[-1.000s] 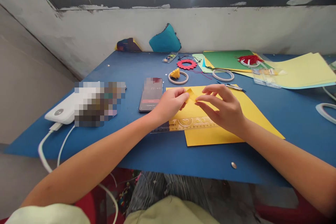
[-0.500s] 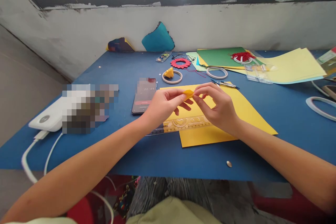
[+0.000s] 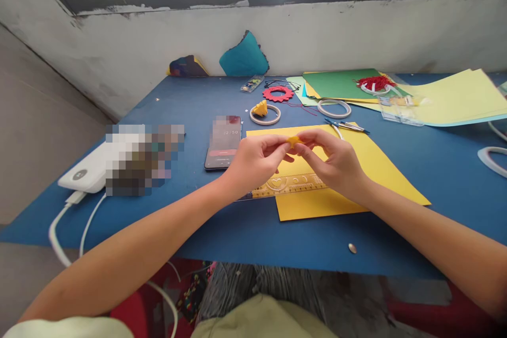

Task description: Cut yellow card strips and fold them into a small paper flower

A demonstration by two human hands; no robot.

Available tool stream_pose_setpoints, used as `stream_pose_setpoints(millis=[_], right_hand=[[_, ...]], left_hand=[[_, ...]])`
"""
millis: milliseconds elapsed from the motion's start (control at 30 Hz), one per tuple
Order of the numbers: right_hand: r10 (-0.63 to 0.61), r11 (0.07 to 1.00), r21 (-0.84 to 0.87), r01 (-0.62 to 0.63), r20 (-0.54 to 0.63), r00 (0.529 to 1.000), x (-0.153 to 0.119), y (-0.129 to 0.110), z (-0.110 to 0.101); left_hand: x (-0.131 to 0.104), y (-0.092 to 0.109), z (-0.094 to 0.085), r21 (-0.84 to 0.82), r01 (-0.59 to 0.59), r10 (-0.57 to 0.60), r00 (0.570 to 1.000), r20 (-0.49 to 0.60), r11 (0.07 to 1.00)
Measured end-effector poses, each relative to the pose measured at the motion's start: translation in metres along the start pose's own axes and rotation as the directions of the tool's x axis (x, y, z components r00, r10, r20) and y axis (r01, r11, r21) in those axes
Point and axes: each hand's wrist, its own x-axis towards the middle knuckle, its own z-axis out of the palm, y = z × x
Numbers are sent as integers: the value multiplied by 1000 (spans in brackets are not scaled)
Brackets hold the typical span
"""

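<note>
A small folded piece of yellow paper [image 3: 293, 141] is pinched between both hands above the table. My left hand [image 3: 263, 161] grips its left side with thumb and fingertips. On the other side, my right hand [image 3: 335, 161] is closed on the same piece, thumb and index finger close to the left ones. Much of the piece is hidden by the fingers. Below the hands lies a large yellow sheet [image 3: 380, 185], with a clear plastic ruler [image 3: 291, 184] across its left part. Just behind the right hand are a pair of compasses [image 3: 352, 127] and a blue pen-like tool [image 3: 334, 125].
A phone [image 3: 224, 142] lies left of the hands; a white power bank [image 3: 89, 171] with cables is farther left. Behind sit a tape roll [image 3: 253, 119] with folded yellow pieces, a red paper ring [image 3: 278, 94], another tape roll [image 3: 334, 115] and green paper [image 3: 344, 83]. A small metallic oval [image 3: 352, 248] lies near the front edge.
The fingertips of both hands have drawn closer together around the yellow piece, and less of it shows. The whole view has shifted slightly, so the table's things appear farther right.
</note>
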Motion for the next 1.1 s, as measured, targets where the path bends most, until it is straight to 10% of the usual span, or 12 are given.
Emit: stream_pose_setpoints(millis=[1100], right_hand=[[298, 897, 282, -339, 180, 937, -5, 0, -3]], left_hand=[[-5, -4, 3, 351, -75, 98, 994, -48, 933]])
